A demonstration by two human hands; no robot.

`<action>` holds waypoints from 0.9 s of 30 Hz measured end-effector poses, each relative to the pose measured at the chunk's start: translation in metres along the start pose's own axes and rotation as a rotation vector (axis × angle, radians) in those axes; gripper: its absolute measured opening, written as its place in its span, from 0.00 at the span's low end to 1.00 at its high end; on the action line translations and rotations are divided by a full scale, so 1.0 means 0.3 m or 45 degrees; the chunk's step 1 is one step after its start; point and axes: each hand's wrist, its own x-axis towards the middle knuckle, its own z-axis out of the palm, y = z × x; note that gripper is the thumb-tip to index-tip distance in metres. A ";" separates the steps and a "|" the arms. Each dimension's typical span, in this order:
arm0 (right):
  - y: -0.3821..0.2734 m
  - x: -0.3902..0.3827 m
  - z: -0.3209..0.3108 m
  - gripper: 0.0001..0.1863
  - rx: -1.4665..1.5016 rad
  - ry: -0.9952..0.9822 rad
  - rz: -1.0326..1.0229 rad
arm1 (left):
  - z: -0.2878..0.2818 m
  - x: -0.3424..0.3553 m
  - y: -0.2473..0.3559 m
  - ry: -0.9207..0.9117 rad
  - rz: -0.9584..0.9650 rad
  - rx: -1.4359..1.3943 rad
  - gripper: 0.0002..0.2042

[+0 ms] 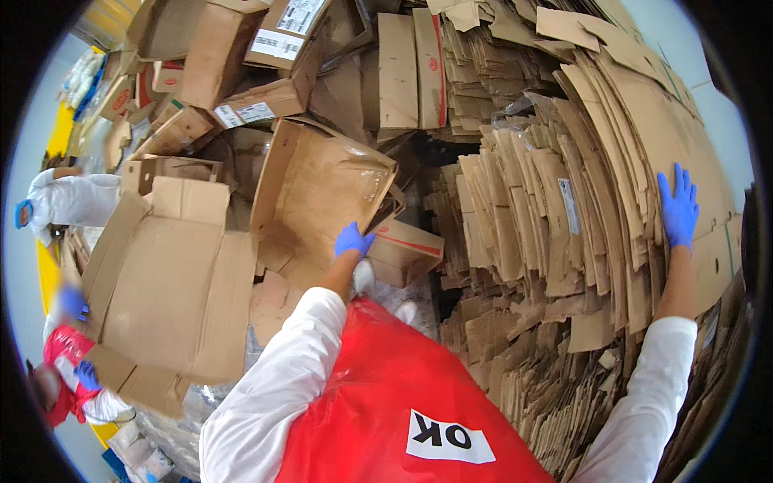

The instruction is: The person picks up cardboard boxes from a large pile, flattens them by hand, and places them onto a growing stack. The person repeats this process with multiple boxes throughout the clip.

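Note:
My left hand (352,240), in a blue glove, is closed on the near right edge of an open cardboard box (318,177). The box is tilted, its bare inside facing me; where the fingertips meet the cardboard is partly hidden. Beside that hand lies a smaller carton with a red stripe (409,248). My right hand (679,207), also gloved in blue, rests with fingers spread on a large flattened cardboard sheet (713,189). This sheet forms the outer side of a tall bundle of flattened boxes (531,209) on the right.
Emptied boxes (217,56) are heaped at the far left. More flattened cardboard (475,72) is stacked behind and below the bundle. At left, a person in a red apron (68,346) has gloved hands beside a large opened box (165,282); another person in white (84,200) bends farther off.

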 end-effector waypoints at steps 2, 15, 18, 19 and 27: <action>0.004 -0.015 -0.004 0.40 0.023 0.009 -0.014 | -0.011 0.069 0.105 0.086 0.047 0.030 0.38; -0.067 -0.045 -0.082 0.37 0.073 -0.018 0.069 | -0.330 0.123 -0.083 0.680 0.192 -0.424 0.18; -0.099 -0.056 -0.131 0.37 0.097 -0.051 0.092 | -0.754 -0.019 -0.116 0.862 0.328 -0.443 0.17; -0.114 -0.052 -0.149 0.37 0.111 -0.054 0.097 | -0.898 -0.065 -0.122 0.911 0.387 -0.522 0.16; -0.141 -0.078 -0.224 0.38 0.195 -0.069 0.102 | -1.941 -0.601 -0.032 1.139 1.108 -1.840 0.21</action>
